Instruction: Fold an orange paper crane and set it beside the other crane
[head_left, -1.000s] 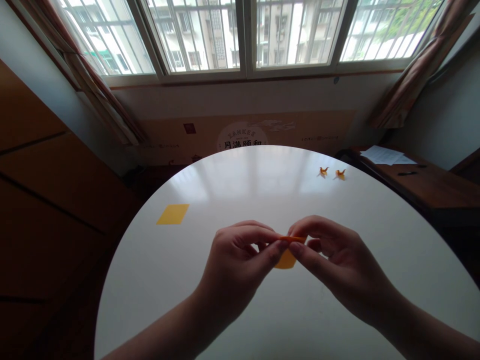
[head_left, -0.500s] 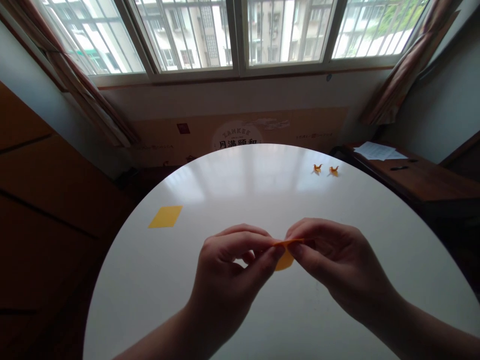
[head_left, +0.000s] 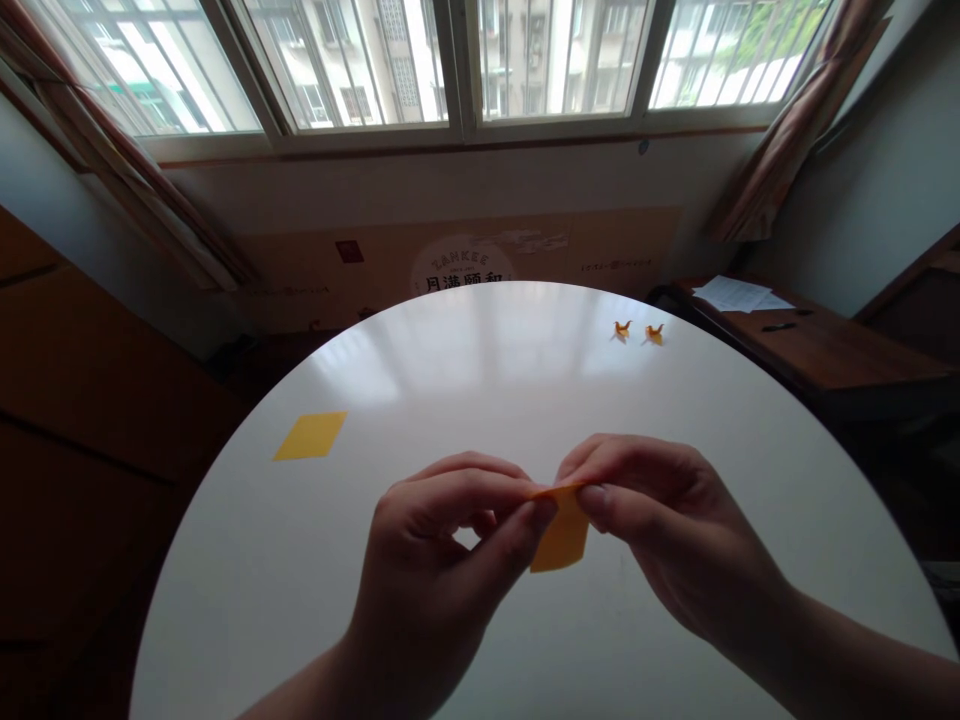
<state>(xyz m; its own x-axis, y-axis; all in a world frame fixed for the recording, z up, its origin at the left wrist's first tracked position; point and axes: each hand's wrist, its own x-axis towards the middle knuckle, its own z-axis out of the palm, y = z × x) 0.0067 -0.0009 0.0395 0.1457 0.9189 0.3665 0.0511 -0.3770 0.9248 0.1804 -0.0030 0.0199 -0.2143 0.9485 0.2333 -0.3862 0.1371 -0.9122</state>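
Observation:
Both hands meet over the near middle of a round white table. My left hand and my right hand each pinch the top edge of a small folded orange paper between thumb and forefinger. The paper hangs down between the fingertips, just above the tabletop. A flat yellow-orange paper sheet lies on the table to the left. Two small folded orange paper figures stand side by side at the far right of the table.
A dark wooden desk with white sheets and a pen stands to the right. A cardboard panel with printed characters leans against the wall under the barred windows. Brown wooden panels fill the left side.
The orange paper hangs lower now and shows more of its face between the fingertips. The camera has tilted, so the table and hands sit slightly lower and further left in view.

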